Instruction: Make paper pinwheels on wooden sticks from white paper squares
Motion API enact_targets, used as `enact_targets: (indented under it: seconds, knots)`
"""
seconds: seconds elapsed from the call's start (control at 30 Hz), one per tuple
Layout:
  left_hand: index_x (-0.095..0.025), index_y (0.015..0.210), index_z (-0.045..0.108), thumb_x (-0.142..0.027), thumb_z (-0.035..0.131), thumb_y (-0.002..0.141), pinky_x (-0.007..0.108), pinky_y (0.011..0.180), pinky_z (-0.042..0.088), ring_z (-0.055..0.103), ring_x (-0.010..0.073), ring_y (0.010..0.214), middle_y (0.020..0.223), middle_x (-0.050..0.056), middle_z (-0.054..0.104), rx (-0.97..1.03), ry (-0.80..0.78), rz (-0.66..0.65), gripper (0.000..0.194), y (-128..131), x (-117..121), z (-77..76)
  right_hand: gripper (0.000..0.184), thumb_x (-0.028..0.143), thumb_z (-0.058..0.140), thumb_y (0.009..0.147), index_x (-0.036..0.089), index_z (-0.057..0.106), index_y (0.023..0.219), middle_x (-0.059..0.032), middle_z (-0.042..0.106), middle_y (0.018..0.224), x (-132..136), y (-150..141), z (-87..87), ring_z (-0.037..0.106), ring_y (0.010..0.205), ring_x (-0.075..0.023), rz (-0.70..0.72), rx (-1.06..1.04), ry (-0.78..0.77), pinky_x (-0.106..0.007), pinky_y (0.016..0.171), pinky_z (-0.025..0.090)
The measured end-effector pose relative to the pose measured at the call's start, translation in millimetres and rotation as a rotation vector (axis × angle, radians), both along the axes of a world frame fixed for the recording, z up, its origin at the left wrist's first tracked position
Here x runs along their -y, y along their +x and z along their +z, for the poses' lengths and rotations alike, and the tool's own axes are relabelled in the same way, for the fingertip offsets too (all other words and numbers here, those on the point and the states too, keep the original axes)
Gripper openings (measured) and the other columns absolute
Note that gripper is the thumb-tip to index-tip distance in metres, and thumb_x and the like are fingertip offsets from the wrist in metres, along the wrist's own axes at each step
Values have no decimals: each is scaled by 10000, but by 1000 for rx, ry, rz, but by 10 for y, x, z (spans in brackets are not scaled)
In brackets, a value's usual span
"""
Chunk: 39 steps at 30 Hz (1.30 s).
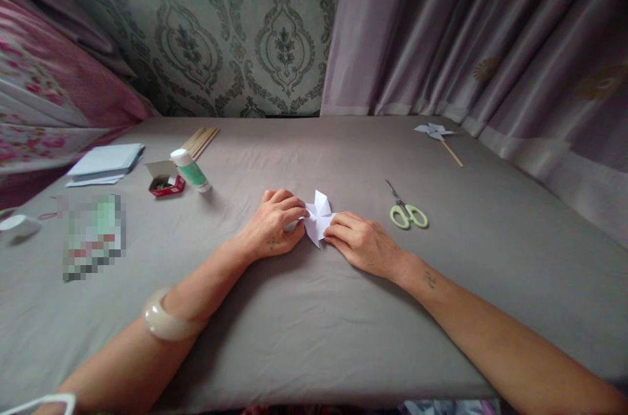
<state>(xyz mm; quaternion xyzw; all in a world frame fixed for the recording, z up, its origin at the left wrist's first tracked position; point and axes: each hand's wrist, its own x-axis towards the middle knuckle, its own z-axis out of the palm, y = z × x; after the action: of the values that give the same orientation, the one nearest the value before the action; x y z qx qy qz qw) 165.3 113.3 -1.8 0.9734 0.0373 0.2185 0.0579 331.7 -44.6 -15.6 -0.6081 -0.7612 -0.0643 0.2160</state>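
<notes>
A white paper pinwheel (320, 222) with folded blades lies in the middle of the cloth-covered table. My left hand (280, 224) pinches its left side, fingers curled and pressed together at the blade's edge. From the right, my right hand (362, 241) grips another blade between thumb and fingers. One blade points up between the hands and another points down toward me. To the right of my right hand lie scissors (409, 213) with light green handles, blades pointing away.
A finished pinwheel on a stick (434, 132) lies at the back right. On the left are a glue stick (191, 170), a small red box (167, 187), several wooden sticks (202, 141), a paper stack (105, 161) and a blurred-out item (95, 238). Curtains (466, 42) border the right side.
</notes>
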Motion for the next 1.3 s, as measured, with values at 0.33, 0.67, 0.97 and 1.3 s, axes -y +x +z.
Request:
enact_targets:
  seconds: [0.33,0.67,0.97,1.3]
  knots:
    - [-220,886,708,-296,479,917,383,830,346,546,206,924,965,56,704,-44,50,-62,243,32,106,25,210,256,490,950,181,667,867,-71,655,874,5,-25,7,600,862,-183,-30,-39,-50,-309,792,470]
    - [-227,915,707,-289,461,927,380,825,337,530,206,909,929,54,688,-89,71,-76,254,45,108,11,193,242,513,935,181,680,860,-61,655,894,13,-78,46,609,848,-178,-109,-168,-104,-299,777,475]
    - [-223,915,706,-278,455,931,380,820,345,537,208,919,935,55,690,-83,51,-76,257,50,109,5,130,229,568,905,206,681,846,-42,689,880,-28,-117,18,636,808,-153,-221,-372,-89,-270,746,473]
    - [-214,858,700,-266,455,922,384,809,338,524,212,907,915,58,677,-89,31,-69,259,53,114,2,81,228,623,846,222,657,919,-29,730,801,-97,-157,-32,677,688,-167,-418,-519,-68,-272,631,496]
